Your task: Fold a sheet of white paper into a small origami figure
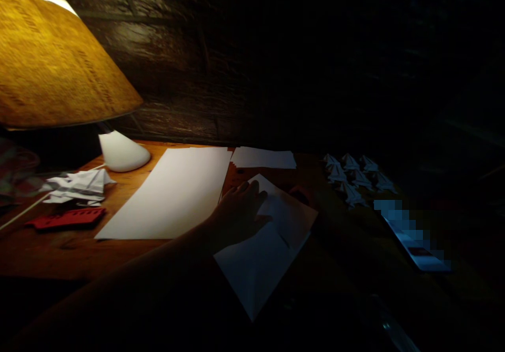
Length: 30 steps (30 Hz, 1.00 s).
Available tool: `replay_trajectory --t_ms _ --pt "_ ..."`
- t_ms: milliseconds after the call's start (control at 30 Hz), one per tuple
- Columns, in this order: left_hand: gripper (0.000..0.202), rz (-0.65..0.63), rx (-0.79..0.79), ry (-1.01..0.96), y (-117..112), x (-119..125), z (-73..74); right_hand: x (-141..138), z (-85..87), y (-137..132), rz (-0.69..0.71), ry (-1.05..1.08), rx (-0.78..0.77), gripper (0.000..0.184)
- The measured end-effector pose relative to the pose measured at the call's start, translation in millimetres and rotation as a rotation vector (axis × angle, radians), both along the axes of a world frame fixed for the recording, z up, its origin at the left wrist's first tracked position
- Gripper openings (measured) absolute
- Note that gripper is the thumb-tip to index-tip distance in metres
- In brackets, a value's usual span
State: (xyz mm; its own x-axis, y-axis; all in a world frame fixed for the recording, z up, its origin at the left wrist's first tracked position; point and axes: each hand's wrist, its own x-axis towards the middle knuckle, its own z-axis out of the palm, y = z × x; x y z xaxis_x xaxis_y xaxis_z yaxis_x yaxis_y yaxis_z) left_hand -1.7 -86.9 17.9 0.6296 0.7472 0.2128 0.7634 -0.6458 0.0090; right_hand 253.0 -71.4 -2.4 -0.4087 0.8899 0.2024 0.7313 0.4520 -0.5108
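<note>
A white sheet of paper (256, 268) lies turned cornerwise on the dark wooden table, with a fold or crease line near its middle. My left hand (244, 204) rests on the sheet's upper left part, thumb stretched out and fingers spread over the paper. At the sheet's upper right edge is my right hand (303, 197), deep in shadow, so its fingers are hard to make out. A stack of larger white paper (169, 194) lies beside my left hand. Several smaller white sheets (262, 158) are piled just behind the folded one.
Several folded paper figures (357, 178) stand in rows at the right, with a lit phone (418, 247) before them. On the left are a lamp (124, 152), crumpled folded paper (79, 186) and a red object (67, 218). A dark wall (189, 78) rises behind.
</note>
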Motion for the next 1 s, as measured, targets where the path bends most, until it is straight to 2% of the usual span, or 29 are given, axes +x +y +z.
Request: replay_trajectory --t_ms 167,467,600,700,833,1000 --pt "0.038 -0.022 0.025 0.023 -0.8 0.2 2.1 -2.7 -9.7 6.6 -0.036 0.0 -0.007 0.017" --pt "0.038 0.034 0.048 0.09 -2.5 2.5 5.1 -6.6 -3.8 1.6 -0.124 -0.087 -0.016 0.014" --pt "0.042 0.038 0.034 0.127 -0.7 3.0 10.7 0.7 -5.8 1.1 -0.255 -0.151 0.034 0.011" --pt "0.039 0.037 0.023 0.15 -2.4 3.6 15.3 4.5 -5.6 0.0 -0.237 -0.173 0.105 0.011" --pt "0.039 0.045 0.003 0.126 -2.3 2.2 16.1 3.7 -5.2 -3.2 -0.26 -0.131 0.099 0.011" --pt "0.034 0.001 0.005 0.041 5.3 -1.7 9.9 7.1 -7.8 -2.1 -0.282 0.046 0.091 0.016"
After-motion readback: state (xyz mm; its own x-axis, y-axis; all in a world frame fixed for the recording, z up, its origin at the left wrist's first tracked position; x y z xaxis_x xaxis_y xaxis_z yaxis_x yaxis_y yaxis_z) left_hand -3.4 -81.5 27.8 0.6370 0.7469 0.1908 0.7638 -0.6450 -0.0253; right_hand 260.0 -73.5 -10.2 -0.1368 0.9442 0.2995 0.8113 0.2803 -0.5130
